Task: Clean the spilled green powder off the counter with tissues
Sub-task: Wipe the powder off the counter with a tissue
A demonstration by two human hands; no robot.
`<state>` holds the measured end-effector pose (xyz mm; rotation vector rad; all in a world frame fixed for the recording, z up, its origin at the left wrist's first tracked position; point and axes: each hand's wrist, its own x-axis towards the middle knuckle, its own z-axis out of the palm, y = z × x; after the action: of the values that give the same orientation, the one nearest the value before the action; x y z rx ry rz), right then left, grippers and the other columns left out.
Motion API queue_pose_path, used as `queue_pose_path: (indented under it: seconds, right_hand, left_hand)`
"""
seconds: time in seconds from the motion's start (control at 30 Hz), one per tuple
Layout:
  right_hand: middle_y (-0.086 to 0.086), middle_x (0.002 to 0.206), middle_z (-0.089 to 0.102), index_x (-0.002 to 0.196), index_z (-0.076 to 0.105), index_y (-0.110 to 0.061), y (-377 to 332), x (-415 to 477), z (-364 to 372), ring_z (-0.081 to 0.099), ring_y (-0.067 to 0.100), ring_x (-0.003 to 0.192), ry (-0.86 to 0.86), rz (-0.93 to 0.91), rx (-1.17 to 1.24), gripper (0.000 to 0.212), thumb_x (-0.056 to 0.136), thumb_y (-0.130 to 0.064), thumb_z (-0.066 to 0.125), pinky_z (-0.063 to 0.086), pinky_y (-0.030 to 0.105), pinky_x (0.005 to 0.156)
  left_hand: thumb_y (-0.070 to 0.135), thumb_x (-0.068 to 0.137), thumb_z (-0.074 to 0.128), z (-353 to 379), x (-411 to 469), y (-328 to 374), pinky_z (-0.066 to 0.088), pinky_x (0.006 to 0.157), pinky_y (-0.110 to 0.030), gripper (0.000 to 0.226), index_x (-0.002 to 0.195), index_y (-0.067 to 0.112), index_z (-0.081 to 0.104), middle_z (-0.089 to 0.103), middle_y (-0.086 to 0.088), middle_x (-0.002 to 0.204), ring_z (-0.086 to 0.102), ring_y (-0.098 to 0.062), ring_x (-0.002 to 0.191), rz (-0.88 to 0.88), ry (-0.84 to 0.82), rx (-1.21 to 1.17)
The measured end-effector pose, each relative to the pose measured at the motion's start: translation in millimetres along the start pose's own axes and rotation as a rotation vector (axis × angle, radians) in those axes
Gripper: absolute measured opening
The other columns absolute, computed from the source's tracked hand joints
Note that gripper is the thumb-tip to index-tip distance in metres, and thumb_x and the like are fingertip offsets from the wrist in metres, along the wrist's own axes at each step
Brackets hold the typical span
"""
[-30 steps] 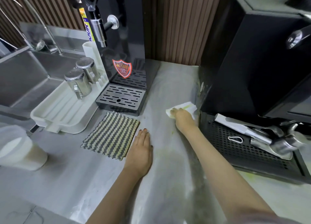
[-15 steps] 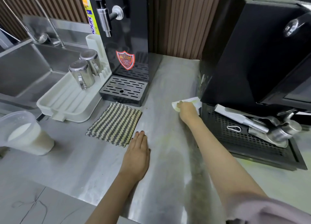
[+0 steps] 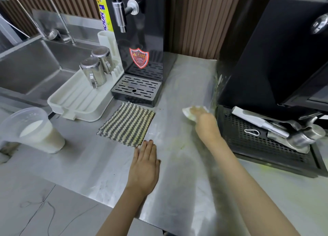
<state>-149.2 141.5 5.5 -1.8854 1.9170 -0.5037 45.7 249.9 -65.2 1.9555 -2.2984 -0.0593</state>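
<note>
Right hand [image 3: 204,119] lies on top of a white tissue [image 3: 188,113], pressing it to the steel worktop [image 3: 177,182]. Hand is motion-blurred; finger positions cannot be told. Tissue shows only beyond and to the left of the fingertips, with a faint green tint along its visible edge; the rest is under the hand.

Left hand [image 3: 144,166] lies flat, palm down, fingers together, holding nothing. It rests near the front edge of the worktop, well apart from the tissue.

Green powder [image 3: 179,145]: thin smear on the bare steel between the two hands, nearer the right forearm. More green dust along the foot of the black machine [image 3: 266,58] just right of the right hand.

Edges and room:
- Right of right hand: black perforated drip tray [image 3: 248,141] of the machine, just beside the wrist. No room that side.
- Beyond right hand: open steel running to the slatted back wall.
- Left of right hand: open steel as far as the woven mat [image 3: 126,124], whose near corner sits just beyond the left fingertips.
- Beyond the mat: dispenser drip grate [image 3: 136,89].
</note>
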Motion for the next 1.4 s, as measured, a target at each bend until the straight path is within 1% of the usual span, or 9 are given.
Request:
queue_pose_path:
  seconds: [0.1,0.27,0.43,0.53,0.67,0.8,1.13,1.3,1.4]
  right_hand:
    - [0.020,0.128,0.050,0.121,0.050,0.003,-10,22,4,0.046,0.032,0.118,0.051,0.176,-0.028,0.031,0.095,-0.006,0.037,0.034,0.034,0.097]
    - [0.019,0.122,0.054,0.124,0.048,-0.005,-7,-27,27,0.050,0.033,0.114,-0.187,-0.109,-0.248,0.031,0.098,-0.014,0.035,0.038,0.036,0.094]
    - [0.015,0.132,0.049,0.117,0.057,-0.013,6,-87,39,0.050,0.025,0.115,-0.461,-0.264,-0.318,0.031,0.087,-0.010,0.053,0.037,0.033,0.097]
    - [0.010,0.097,0.057,0.092,0.062,-0.025,-2,-73,7,0.054,0.022,0.085,-0.176,-0.105,-0.219,0.021,0.082,-0.009,0.054,0.035,0.029,0.073]
    - [0.021,0.121,0.053,0.119,0.054,-0.001,-3,13,-8,0.049,0.036,0.112,0.077,0.114,-0.025,0.033,0.089,0.001,0.039,0.040,0.038,0.091]
    - [0.021,0.124,0.053,0.121,0.049,0.002,5,42,19,0.048,0.034,0.116,0.078,0.173,-0.013,0.034,0.092,0.004,0.031,0.038,0.038,0.096]
    - [0.014,0.127,0.052,0.124,0.055,-0.008,8,-116,23,0.048,0.031,0.117,-0.251,-0.181,-0.141,0.040,0.087,0.003,0.043,0.039,0.036,0.095]
    - [0.010,0.127,0.054,0.126,0.054,-0.010,0,-64,-2,0.050,0.027,0.119,0.001,-0.063,-0.086,0.043,0.087,0.003,0.041,0.032,0.024,0.097]
    - [0.014,0.135,0.048,0.132,0.048,-0.009,3,-6,6,0.046,0.033,0.122,0.008,0.020,-0.093,0.049,0.087,0.007,0.036,0.034,0.032,0.101]
  left_hand:
    - [0.032,0.096,0.016,-1,-1,1,0.010,0.110,-0.039,0.056,0.127,0.001,0.050,0.048,-0.013,0.137,0.040,-0.030,0.130,-0.025,0.001,0.014]
    - [0.029,0.091,0.025,-2,-2,2,0.006,0.110,-0.040,0.053,0.126,0.000,0.052,0.049,-0.014,0.136,0.041,-0.030,0.129,-0.045,0.010,0.018]
    - [0.032,0.096,0.004,-1,-2,1,0.007,0.111,-0.041,0.065,0.126,0.001,0.052,0.050,-0.013,0.135,0.041,-0.029,0.130,-0.059,-0.006,0.028]
    - [0.031,0.096,0.010,-1,-2,1,0.013,0.109,-0.043,0.061,0.125,0.000,0.053,0.051,-0.013,0.134,0.042,-0.029,0.129,-0.051,0.003,0.035]
    - [0.029,0.090,0.024,2,-3,1,0.013,0.108,-0.043,0.054,0.124,-0.001,0.053,0.052,-0.015,0.133,0.043,-0.030,0.128,-0.035,0.034,0.044]
    - [0.029,0.089,0.025,2,-2,1,0.013,0.108,-0.043,0.054,0.124,0.000,0.054,0.052,-0.014,0.133,0.043,-0.029,0.128,-0.039,0.047,0.035]
    - [0.029,0.089,0.026,3,-2,1,0.013,0.107,-0.041,0.053,0.124,0.000,0.054,0.052,-0.014,0.132,0.045,-0.029,0.127,-0.047,0.048,0.020]
    - [0.028,0.089,0.026,2,-2,1,0.014,0.107,-0.041,0.053,0.123,0.000,0.054,0.052,-0.014,0.132,0.045,-0.029,0.127,-0.045,0.052,0.025]
    - [0.029,0.089,0.026,1,-3,1,0.014,0.110,-0.041,0.053,0.124,0.001,0.054,0.052,-0.013,0.133,0.045,-0.028,0.127,-0.051,0.051,0.030]
